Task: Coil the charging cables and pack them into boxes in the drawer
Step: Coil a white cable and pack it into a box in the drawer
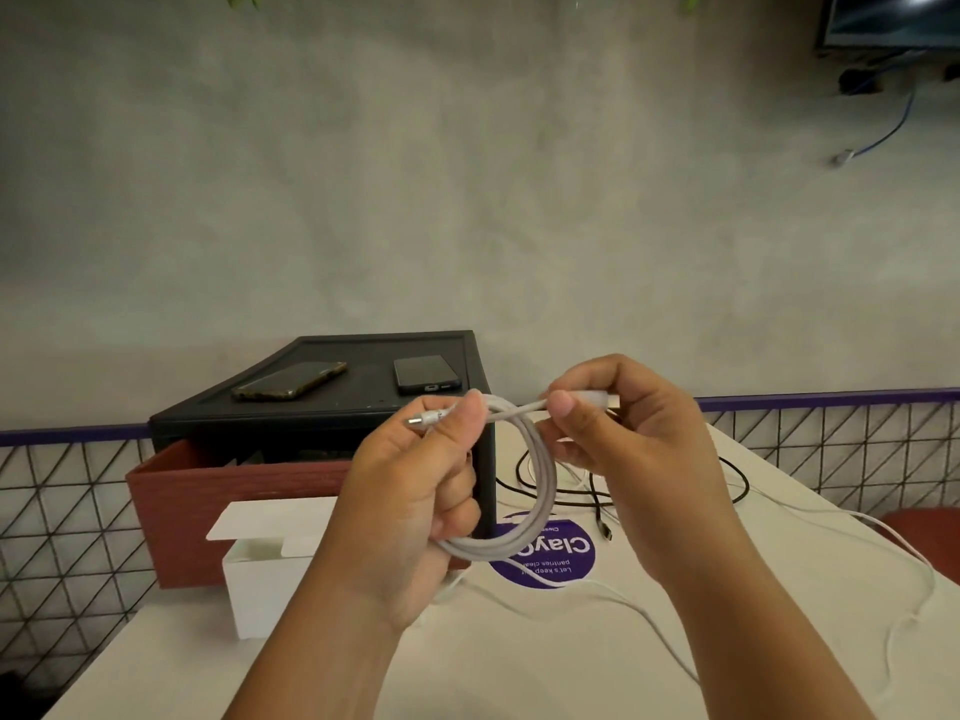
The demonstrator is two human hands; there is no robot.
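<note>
In the head view, a white cable (543,485) is held up above the table (519,667), wound into a coil of several turns. The coil is gripped by the left hand (410,506), whose fingers are curled round the bundle at its left and lower side, with the thumb pressed on top and one plug end (423,421) poking out beside it. The other plug end (592,398) is pinched between the thumb and curled fingers of the right hand (628,449), just right of the coil's top.

A white box (254,589) is seen on the table below the left forearm, its lid flap raised; just behind it a reddish drawer (208,485) is pulled out of a black cabinet (322,413), on which two phones (291,380) are laid. What lies inside the drawer cannot be told. A black cable (746,483) and a loose white cable (906,550) are spread on the table behind and to the right of the hands, not yet coiled; a purple sticker (566,561) is partly hidden by the coil.

The coiling of this first cable is judged nearly done, with packing not yet begun. The next move probably calls for the free end to be wrapped or tucked round the bundle, so that the turns are kept from springing apart; a firm grip by the left hand would be needed throughout. The coil could then be lowered into the open box.
</note>
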